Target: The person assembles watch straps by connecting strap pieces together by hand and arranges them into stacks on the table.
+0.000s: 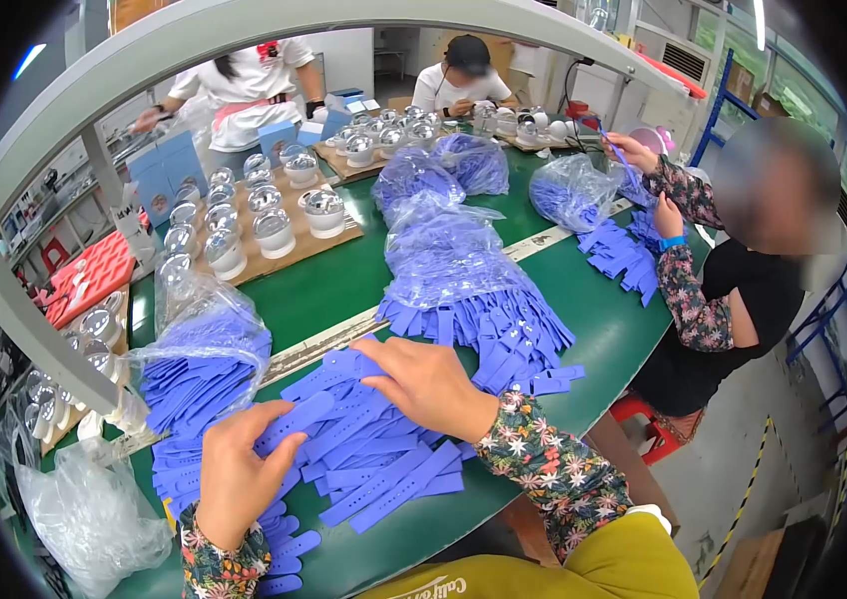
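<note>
My left hand [242,467] is closed on a purple strap [295,417] with a rounded end, held between thumb and fingers. My right hand [433,387] is in a pinch over the same pile, its fingertips at another purple strap [346,365]. Beneath both hands lies a loose pile of purple straps [383,469], flat and punched with small holes like watch bands. Just beyond, clear plastic bags [453,250] spill more straps onto the green table [583,329]. One more open bag of straps [206,344] lies at the left.
Glass-domed white pieces [274,232] stand on cardboard at the back left. A crumpled clear bag [94,509] lies at the near left, by a red tray [89,280]. A co-worker [733,260] at the right handles straps; two other people are across the table. A grey frame arches overhead.
</note>
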The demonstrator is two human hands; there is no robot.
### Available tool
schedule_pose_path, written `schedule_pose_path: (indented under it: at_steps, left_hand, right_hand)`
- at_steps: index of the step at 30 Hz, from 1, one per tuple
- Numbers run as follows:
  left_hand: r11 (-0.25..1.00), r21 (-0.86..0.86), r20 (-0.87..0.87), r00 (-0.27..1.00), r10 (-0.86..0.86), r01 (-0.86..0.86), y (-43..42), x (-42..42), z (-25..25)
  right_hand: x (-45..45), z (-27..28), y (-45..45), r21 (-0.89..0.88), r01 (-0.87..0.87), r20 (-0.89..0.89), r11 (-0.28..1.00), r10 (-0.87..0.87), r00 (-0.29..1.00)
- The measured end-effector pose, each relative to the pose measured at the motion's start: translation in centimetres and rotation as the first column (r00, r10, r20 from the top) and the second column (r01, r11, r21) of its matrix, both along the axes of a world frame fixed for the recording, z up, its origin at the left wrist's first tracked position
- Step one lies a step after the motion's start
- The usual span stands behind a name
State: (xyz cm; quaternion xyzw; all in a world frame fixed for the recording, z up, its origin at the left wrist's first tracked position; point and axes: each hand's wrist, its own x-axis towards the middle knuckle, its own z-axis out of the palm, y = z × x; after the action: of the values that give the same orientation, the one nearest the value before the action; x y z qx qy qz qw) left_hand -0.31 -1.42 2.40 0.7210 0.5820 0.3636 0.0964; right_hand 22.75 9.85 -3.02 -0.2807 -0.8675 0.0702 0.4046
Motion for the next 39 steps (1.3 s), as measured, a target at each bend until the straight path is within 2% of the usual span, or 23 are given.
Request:
schedule_pose_path:
  at_steps: [5, 13, 16, 19, 21, 27, 31, 33, 34, 36, 37, 38, 39]
  left_hand:
    - [0.998, 0.052, -0.014, 1.000, -0.017, 0.018, 0.0, 0.2, -0.1]
    - [0.998, 0.028, -0.065, 0.997, -0.049, 0.051, 0.0, 0.1, 0.2]
    - [0.999, 0.018, -0.080, 0.996, -0.037, 0.038, -0.1, -0.3, -0.1]
    - [0.998, 0.038, -0.120, 0.992, -0.038, 0.043, 0.0, -0.5, -0.4]
    - [0.997, 0.050, -0.117, 0.992, -0.050, 0.056, 0.1, -0.6, -0.6]
    - [0.993, 0.078, -0.131, 0.988, -0.076, 0.087, 0.3, -0.5, -0.7]
    - [0.986, 0.145, -0.101, 0.992, -0.070, 0.084, 0.6, -0.3, -1.1]
    - [0.976, 0.215, 0.088, 0.995, -0.046, 0.026, 1.0, -0.5, -1.4]
    - [0.972, 0.231, 0.072, 0.995, -0.070, 0.052, 1.1, -0.7, -1.1]
    - [0.990, -0.115, 0.298, 0.948, 0.115, -0.084, 0.6, -1.1, -0.6]
    - [0.980, -0.189, 0.495, 0.856, 0.150, -0.063, 0.7, -0.8, -0.8]
    - [0.979, -0.190, 0.477, 0.865, 0.156, -0.072, 1.1, -0.5, -1.3]
    - [0.993, -0.120, 0.559, 0.826, 0.070, -0.003, 1.5, -0.2, -1.9]
  right_hand:
    - [-0.1, -0.2, -0.3, 0.003, 0.000, 0.012, 1.000, 0.000, 1.000]
    - [-0.1, -0.7, -0.3, 0.012, -0.013, 0.026, 1.000, 0.013, 1.000]
    - [-0.3, -0.3, -0.6, -0.047, -0.036, -0.019, 0.998, 0.035, 0.999]
    - [-0.5, 0.2, -0.8, -0.029, -0.080, -0.022, 0.996, 0.080, 0.997]
    - [-0.5, 0.5, -1.2, -0.136, -0.011, 0.040, 0.991, 0.017, 0.999]
    - [-0.5, 0.4, -1.6, -0.060, -0.110, 0.065, 0.992, 0.114, 0.991]
    - [-0.7, 0.3, -1.7, -0.067, -0.096, 0.012, 0.993, 0.097, 0.995]
    - [-0.5, 0.4, -1.3, -0.172, -0.083, -0.073, 0.982, 0.071, 0.995]
    - [-0.3, 0.4, -1.0, -0.154, -0.063, -0.087, 0.986, 0.050, 0.995]
    - [-0.6, 0.2, -1.1, -0.193, -0.112, -0.129, 0.975, 0.088, 0.988]
    - [-0.9, 0.3, -1.3, -0.190, -0.118, -0.147, 0.975, 0.091, 0.985]
    - [-1.3, 0.6, -1.5, -0.187, -0.171, -0.135, 0.967, 0.147, 0.980]
    - [-1.8, 0.8, -1.9, -0.186, -0.224, -0.128, 0.957, 0.202, 0.971]
